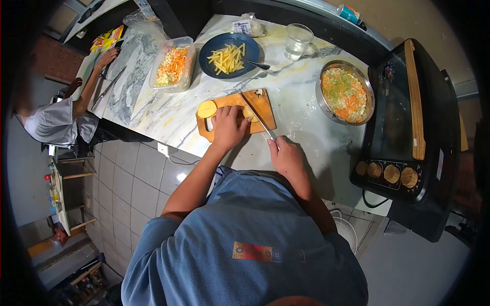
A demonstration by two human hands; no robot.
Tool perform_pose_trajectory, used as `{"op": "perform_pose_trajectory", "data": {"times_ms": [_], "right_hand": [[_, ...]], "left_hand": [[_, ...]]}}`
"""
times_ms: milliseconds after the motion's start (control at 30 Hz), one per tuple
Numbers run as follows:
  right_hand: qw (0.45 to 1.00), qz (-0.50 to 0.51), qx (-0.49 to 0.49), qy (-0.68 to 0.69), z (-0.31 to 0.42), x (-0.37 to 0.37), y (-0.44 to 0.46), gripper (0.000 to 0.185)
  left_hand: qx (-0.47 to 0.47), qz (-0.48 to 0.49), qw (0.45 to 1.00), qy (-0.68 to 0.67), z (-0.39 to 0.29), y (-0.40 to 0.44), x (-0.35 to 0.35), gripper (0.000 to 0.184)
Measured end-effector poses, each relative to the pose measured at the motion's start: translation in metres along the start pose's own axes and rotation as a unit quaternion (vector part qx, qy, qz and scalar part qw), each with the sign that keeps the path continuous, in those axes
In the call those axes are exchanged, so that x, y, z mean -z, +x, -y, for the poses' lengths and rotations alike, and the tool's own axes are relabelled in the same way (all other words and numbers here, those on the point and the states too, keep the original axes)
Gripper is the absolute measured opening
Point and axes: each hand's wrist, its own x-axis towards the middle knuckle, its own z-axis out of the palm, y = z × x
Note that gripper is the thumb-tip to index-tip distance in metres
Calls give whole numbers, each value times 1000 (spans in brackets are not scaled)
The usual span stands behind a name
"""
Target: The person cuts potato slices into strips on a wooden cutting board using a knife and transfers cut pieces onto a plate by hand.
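A wooden cutting board (264, 98) lies on the marble counter in front of me. My left hand (229, 126) has its fingers curled over a piece of potato (248, 113) on the board, partly hiding it. In my right hand (288, 155) is the handle of a knife (262, 121). The knife's blade slants across the board at that piece, close to my left fingertips. A cut potato half (206, 109) with a pale yellow face rests at the board's left end, beside my left hand. Small dark scraps (259, 92) sit in the board's far right corner.
Beyond the board stand a dark blue plate (206, 61) of potato sticks, a plastic tub (185, 80) of shredded vegetables and a glass (297, 42). To the right are a round metal pan (371, 102) and a black oven (390, 117). Another person (53, 120) works at left.
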Motion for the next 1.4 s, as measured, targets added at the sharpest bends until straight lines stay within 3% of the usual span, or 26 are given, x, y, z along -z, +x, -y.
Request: {"op": "perform_pose_trajectory", "data": {"times_ms": [1133,1400], "right_hand": [[1000,-16,14,8,6,-11,2,41],[1000,18,-9,14,12,-6,1,41]], "left_hand": [[-14,-26,999,-36,16,1,-10,30],[-8,-13,999,-28,13,1,-8,29]]}}
